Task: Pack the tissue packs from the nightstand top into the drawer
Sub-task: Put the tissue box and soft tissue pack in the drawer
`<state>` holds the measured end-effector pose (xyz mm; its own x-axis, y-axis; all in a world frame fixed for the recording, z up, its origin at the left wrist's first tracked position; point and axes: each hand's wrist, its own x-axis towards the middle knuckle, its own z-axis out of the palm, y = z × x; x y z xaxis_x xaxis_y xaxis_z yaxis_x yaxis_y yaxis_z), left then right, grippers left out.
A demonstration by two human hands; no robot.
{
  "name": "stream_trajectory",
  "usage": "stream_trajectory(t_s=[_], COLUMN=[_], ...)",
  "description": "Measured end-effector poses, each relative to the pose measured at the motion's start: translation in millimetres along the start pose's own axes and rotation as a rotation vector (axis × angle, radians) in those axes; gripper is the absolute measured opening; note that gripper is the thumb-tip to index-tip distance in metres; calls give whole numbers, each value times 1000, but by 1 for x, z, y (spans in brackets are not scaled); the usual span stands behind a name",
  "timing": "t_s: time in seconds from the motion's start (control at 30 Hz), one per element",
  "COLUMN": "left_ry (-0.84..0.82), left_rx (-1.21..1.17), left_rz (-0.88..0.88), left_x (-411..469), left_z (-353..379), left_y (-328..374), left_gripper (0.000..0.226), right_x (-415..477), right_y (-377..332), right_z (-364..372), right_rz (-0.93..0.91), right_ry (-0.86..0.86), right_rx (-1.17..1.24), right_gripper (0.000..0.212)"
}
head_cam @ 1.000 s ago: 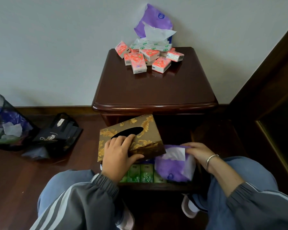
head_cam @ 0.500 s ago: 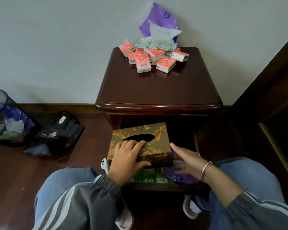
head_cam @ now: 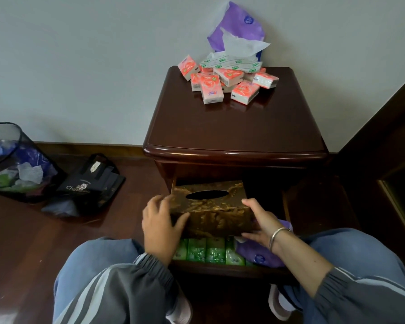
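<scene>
Several tissue packs (head_cam: pixel 211 89); bag (head_cam: pixel 89 183) lettered perhaps "Cha…"

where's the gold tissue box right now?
Head view, lower centre: the gold tissue box is at the open drawer under the nightstand top, gripped between the left hand and right hand, just behind the green packs.
</scene>
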<state>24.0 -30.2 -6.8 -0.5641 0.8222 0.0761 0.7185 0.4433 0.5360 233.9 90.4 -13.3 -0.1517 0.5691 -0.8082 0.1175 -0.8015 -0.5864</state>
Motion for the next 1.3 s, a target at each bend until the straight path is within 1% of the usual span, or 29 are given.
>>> stream_trajectory(t_s=[0.07, 0.1, 0.13, 0.2, 0.23, 0.33, 0.43, 0.5, 0.57, 0.63, 0.77, 0.87, 0.93, 1.0, 1.03, 1.13, 1.2, 1.3], left_ry=[-137, -203, -234, -215, -200, -207, -241, -274, -292, -308, -315, -326, -346, -354, -357, -345, -316, -277], left_rx=[-250, -356, -411, -434, -450, -492, -518, -570, -607, -596, -553, -552, -504, -367, -344, -422, -487, -595], left_rz=[-280, -370, -402, -390, -389, -419, -441, -450, -464, -475, -478, -455, -404, -369, -382, -441, -447, -462], left_x=[5, 8, 9, 12, 14, 22, 28, 32, 37, 44, 56, 62, 63, 63, 64, 64, 64, 62], left_z=[0, 2, 5, 9, 11, 16, 22, 26, 30, 33, 42, 48, 50, 52, 53, 53, 50, 48], left_y=[-10, -13, -15, -18, -19, -18, -15, -12, -11, -11, -9, -8, -6, -7, -8, -9, -11, -12], left_gripper=[59, 56, 50, 40, 39, 40, 35, 38, 42, 47, 59, 70, 71, 68, 70, 77, 76, 73], right_x=[5, 7, 9, 13, 15, 23, 29, 33, 39, 46, 53, 57, 59, 61, 62, 64, 63, 59], right_y=[-4, -6, -8, -12, -13, -17, -21, -25, -27, -28, -28, -26, -26, -27, -27, -24, -24, -31], right_z=[4, 5, 7, 10, 11, 12, 13, 13, 12, 12, 18, 22, 23, 24, 25, 25, 27, 27], right_rz=[15, 22, 31, 45, 49, 44, 23, -1, -30, -81, -177, -259, -337, -383, -386, -344, -323, -333], right_ry=[6, 2, -3, -20, -31, -29, 11, 42, 69, 105, 139, 171, 212, 235, 231, 169, 103, 32], right_rx=[-4, -7, -9, -15, -20, -25, -72, -131, -168, -200, -222, -283, -333, -364, -362, -388, -371, -360], right_gripper=[63, 64, 65, 64, 62, 49, 36, 32, 34, 38, 36, 35, 33, 34, 34, 27, 17, 11])
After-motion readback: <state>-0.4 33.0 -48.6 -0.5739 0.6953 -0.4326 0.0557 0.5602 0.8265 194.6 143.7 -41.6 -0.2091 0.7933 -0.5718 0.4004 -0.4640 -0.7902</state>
